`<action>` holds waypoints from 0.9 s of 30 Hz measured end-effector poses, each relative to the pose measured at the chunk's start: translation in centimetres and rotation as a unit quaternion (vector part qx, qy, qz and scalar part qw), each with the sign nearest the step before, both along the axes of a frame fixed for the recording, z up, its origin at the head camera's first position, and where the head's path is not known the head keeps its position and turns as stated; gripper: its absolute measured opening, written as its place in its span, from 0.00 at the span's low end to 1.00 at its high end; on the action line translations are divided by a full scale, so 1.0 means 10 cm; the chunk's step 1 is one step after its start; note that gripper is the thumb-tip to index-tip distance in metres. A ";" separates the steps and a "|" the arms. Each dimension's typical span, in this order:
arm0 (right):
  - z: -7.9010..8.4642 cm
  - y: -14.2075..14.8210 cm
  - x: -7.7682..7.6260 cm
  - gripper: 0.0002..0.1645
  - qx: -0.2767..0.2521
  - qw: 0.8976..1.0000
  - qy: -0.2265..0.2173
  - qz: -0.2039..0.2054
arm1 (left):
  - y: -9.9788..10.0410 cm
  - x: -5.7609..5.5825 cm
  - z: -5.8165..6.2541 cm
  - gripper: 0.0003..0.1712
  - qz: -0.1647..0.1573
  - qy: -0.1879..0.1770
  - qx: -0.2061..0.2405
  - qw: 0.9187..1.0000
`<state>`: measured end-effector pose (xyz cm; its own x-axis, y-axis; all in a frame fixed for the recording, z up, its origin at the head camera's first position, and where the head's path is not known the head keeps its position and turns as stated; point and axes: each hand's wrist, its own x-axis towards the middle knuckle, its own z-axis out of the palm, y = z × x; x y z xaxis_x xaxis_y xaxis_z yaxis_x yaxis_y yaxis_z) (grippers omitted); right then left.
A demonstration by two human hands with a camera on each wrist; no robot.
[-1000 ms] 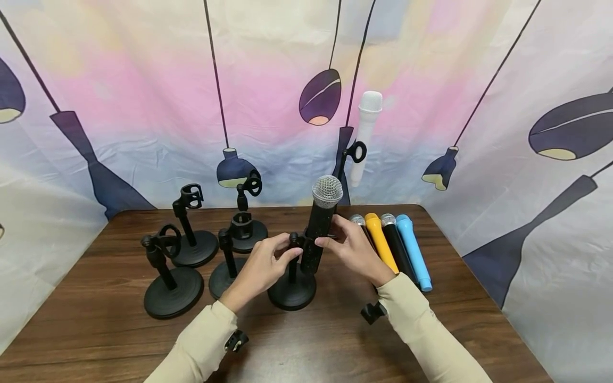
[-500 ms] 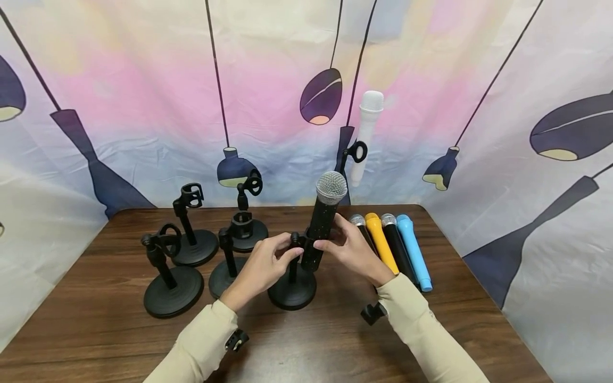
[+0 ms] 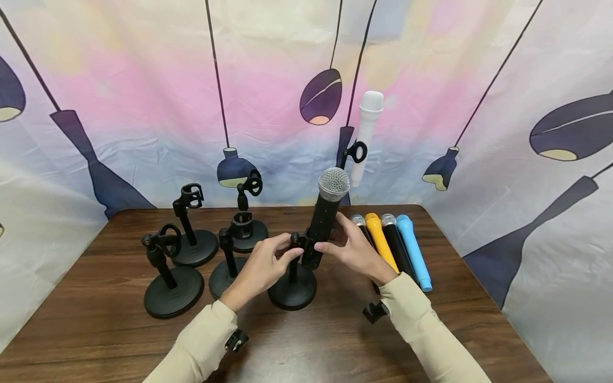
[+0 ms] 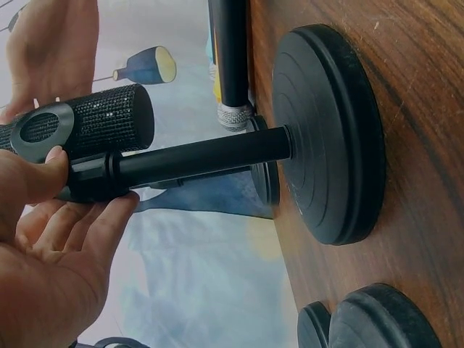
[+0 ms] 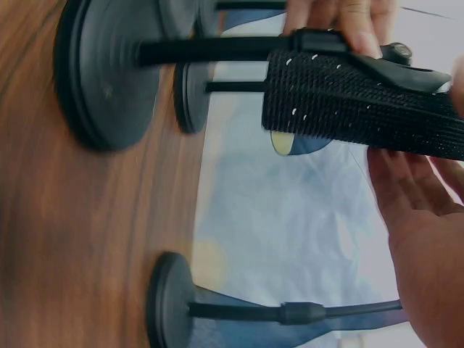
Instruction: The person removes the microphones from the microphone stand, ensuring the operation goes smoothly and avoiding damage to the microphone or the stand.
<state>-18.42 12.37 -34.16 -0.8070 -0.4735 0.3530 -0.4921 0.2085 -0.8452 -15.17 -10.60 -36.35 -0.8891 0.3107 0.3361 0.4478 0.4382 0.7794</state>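
A black, sparkly microphone [image 3: 322, 219] with a silver mesh head leans up and to the right in the head view. My right hand [image 3: 355, 251] grips its body from the right. The microphone's lower part passes through the ring clip [image 4: 45, 128] of a black desk microphone stand [image 3: 293, 291]. My left hand [image 3: 262, 267] pinches the joint at the top of that stand, thumb on the near side. In the left wrist view the stand's round base [image 4: 330, 138] sits on the table. The right fingers are partly hidden behind the microphone.
Several black stands with clips, including one [image 3: 173, 292], stand at left. Right of my right hand lie a yellow microphone [image 3: 381, 242], a blue one [image 3: 414, 255] and two black ones. A white microphone [image 3: 366, 130] rises at the back beside a clip.
The black microphone has slid slightly up and to the right through the clip, tilting a little more. My left hand and the stand have stayed in place.
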 end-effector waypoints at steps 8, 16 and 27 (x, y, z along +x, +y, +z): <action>-0.01 0.00 -0.05 0.23 0.031 0.998 0.047 -0.031 | 0.01 -0.01 -0.03 0.07 0.005 0.006 0.003 1.000; 0.00 0.04 -0.05 0.31 0.019 1.000 0.011 -0.005 | 0.01 -0.01 -0.02 0.07 0.004 0.013 -0.002 1.000; 0.01 0.04 -0.07 0.24 0.043 0.998 0.048 -0.022 | 0.00 0.00 0.00 0.07 -0.002 0.009 -0.004 1.000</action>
<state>-19.12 12.73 -34.07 -0.7922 -0.4698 0.3895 -0.5589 0.3024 -0.7722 -15.19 -10.56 -36.34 -0.8817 0.3160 0.3502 0.4635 0.4422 0.7678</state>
